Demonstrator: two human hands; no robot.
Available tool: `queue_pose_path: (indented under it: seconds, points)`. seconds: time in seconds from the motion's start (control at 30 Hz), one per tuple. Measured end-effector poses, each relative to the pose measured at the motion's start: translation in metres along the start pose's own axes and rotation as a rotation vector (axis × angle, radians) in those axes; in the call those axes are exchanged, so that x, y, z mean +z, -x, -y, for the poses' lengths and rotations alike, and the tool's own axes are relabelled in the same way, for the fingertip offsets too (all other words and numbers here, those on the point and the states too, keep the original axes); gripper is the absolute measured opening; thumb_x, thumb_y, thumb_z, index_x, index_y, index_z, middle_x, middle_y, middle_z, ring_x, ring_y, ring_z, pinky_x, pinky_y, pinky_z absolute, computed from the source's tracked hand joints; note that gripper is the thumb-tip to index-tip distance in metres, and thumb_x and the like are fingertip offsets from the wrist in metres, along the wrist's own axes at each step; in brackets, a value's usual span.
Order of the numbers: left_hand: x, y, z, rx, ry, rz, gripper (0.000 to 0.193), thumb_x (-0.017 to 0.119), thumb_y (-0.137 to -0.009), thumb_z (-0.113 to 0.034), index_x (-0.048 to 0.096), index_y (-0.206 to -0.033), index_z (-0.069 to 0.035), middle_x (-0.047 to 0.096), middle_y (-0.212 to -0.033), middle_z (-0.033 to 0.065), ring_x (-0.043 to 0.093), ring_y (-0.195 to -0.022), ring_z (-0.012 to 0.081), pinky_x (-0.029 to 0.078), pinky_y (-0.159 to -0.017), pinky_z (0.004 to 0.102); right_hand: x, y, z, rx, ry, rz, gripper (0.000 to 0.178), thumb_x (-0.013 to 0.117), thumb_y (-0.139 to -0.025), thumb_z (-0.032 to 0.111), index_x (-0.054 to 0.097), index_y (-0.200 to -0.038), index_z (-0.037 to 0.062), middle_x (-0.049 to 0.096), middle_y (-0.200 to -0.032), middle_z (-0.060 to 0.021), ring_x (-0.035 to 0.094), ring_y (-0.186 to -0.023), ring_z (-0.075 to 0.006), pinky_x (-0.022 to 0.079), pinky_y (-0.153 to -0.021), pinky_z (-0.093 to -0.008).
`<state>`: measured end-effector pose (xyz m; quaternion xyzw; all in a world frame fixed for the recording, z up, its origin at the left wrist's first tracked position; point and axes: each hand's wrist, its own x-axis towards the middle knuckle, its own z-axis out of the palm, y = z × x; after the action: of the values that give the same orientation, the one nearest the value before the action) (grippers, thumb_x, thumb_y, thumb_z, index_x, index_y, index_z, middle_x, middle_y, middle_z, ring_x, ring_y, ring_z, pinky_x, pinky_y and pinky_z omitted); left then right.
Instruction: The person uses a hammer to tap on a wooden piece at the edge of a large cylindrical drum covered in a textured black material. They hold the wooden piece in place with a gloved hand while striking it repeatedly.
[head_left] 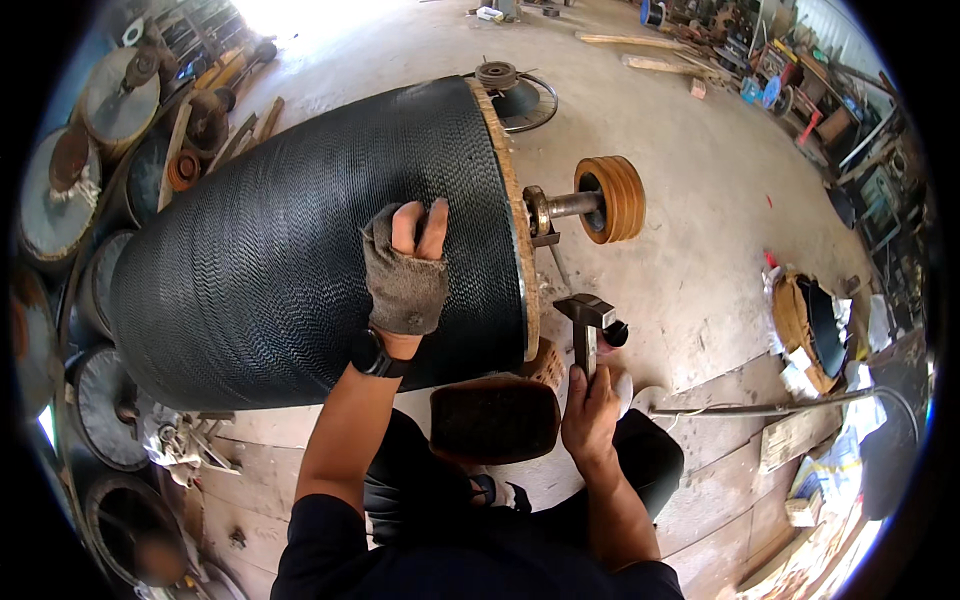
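Note:
A large black drum (270,230) with a ridged, patterned surface lies on its side before me. My left hand (408,268), in a grey fingerless glove, rests on it near its right end. Its thumb and a finger point forward with their tips close together, and the other fingers are curled under. Anything between them is too small or hidden to make out. In my right hand (592,412) is a hammer (586,325), gripped by its handle with the head upward, right of the drum and apart from it. A dark, box-shaped block (495,420) sits between my knees.
From the drum's pale wooden end (512,210) sticks a metal shaft bearing a brown grooved pulley (612,200). Several other drums (120,100) are piled at the left. A metal rod (770,410) and a torn round bundle (808,330) lie at the right. Planks (655,64) lie farther off.

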<state>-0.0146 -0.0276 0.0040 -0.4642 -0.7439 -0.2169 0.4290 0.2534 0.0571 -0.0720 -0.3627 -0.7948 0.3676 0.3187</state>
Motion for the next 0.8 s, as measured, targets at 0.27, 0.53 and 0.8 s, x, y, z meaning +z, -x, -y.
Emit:
queue_pose_path:
  seconds: [0.27,0.53,0.8]
  points:
    - [0.000,0.036,-0.085,-0.073,0.601,0.011,0.048,0.061,-0.090,0.004,0.056,-0.137,0.000,0.069,-0.102,0.0119,0.068,-0.092,0.0267,0.051,-0.092,0.0410,0.003,-0.002,-0.013,-0.019,-0.021,0.058,0.021,0.060,-0.102,0.019,0.052,-0.100,-0.0004,0.064,-0.072,-0.0275,0.064,-0.068,-0.0499,0.047,-0.056,-0.0532]
    - [-0.008,0.009,-0.087,-0.184,0.621,0.141,0.058,0.064,-0.083,0.005,0.052,-0.140,-0.002,0.067,-0.091,0.0093,0.065,-0.086,0.0267,0.049,-0.087,0.0423,0.005,-0.011,0.000,-0.055,-0.008,0.074,0.029,0.060,-0.101,0.017,0.054,-0.122,-0.0009,0.067,-0.085,-0.0278,0.067,-0.071,-0.0477,0.051,-0.061,-0.0530]
    - [0.015,0.006,-0.097,-0.241,0.509,0.095,0.070,0.069,-0.076,0.001,0.044,-0.142,0.000,0.061,-0.086,0.0073,0.060,-0.080,0.0280,0.047,-0.080,0.0450,0.001,-0.021,0.014,-0.131,-0.088,0.061,0.025,0.062,-0.099,0.014,0.053,-0.116,-0.0024,0.067,-0.081,-0.0274,0.066,-0.069,-0.0479,0.051,-0.059,-0.0522]
